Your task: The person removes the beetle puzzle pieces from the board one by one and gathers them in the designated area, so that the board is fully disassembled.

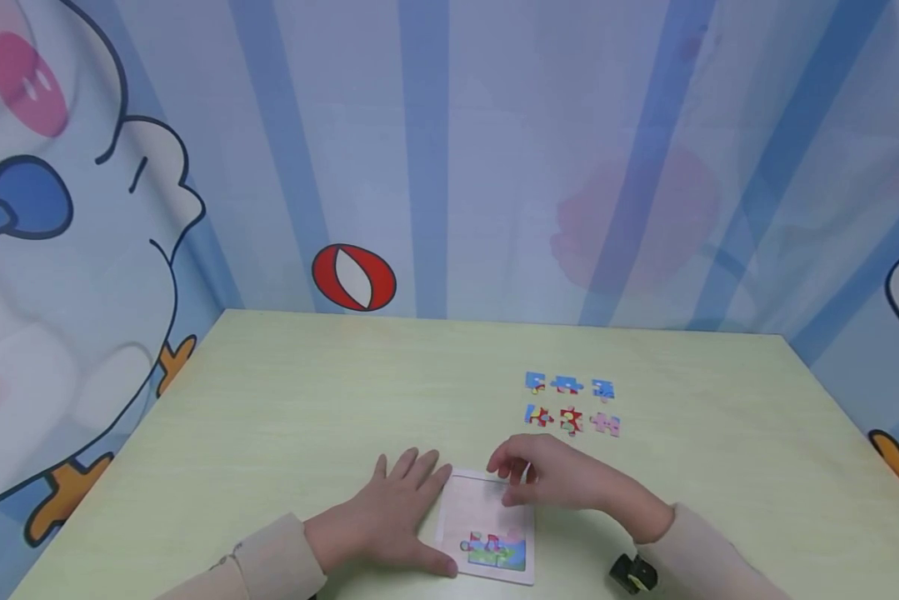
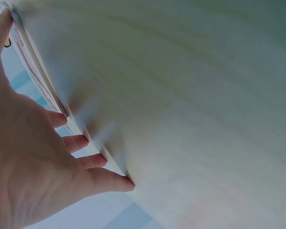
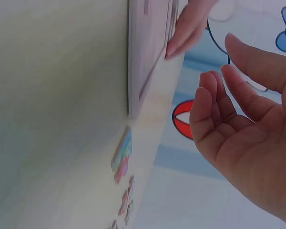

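Note:
A shallow white puzzle tray (image 1: 475, 502) lies on the table, with a few joined jigsaw pieces (image 1: 503, 553) in its lower right part. My left hand (image 1: 385, 518) rests along the tray's left side, fingers spread and thumb at the lower left corner. In the left wrist view, the left fingertips (image 2: 97, 161) touch the tabletop. Over the upper right of the tray hovers my right hand (image 1: 561, 473), its fingers loosely bent. The right wrist view shows nothing between the right thumb and fingers (image 3: 207, 112). Beyond that hand lie several loose jigsaw pieces (image 1: 571, 420) in two rows.
The pale tabletop (image 1: 329, 392) reaches back to a blue striped backdrop (image 1: 486, 167) with cartoon figures and a red-and-white ball print (image 1: 354, 277). A small black object (image 1: 633, 574) is by the right sleeve (image 1: 700, 554).

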